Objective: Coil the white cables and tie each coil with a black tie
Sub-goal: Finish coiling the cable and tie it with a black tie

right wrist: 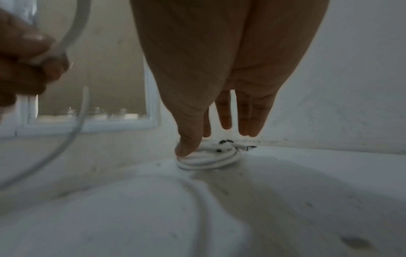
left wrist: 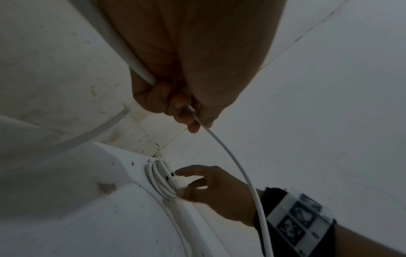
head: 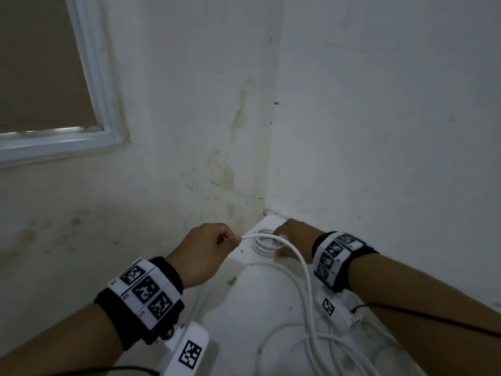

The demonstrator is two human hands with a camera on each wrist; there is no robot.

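Two whitewashed walls (head: 379, 104) meet in a corner (head: 271, 158), paint stained yellow-brown along the joint & lower left. Upper left, a white-framed window (head: 103, 123) w/ a tan pane or blind; can't tell which. A white table (head: 244, 308) sits pushed into the corner, top scuffed w/ dark specks and a small brown chip near its edge. Light is dim, flat, grey. In the right wrist view, blurred pale shapes line the window's sill (right wrist: 87, 127).

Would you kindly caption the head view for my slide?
Left hand pinches a loose white cable while the right hand touches a tied coil.
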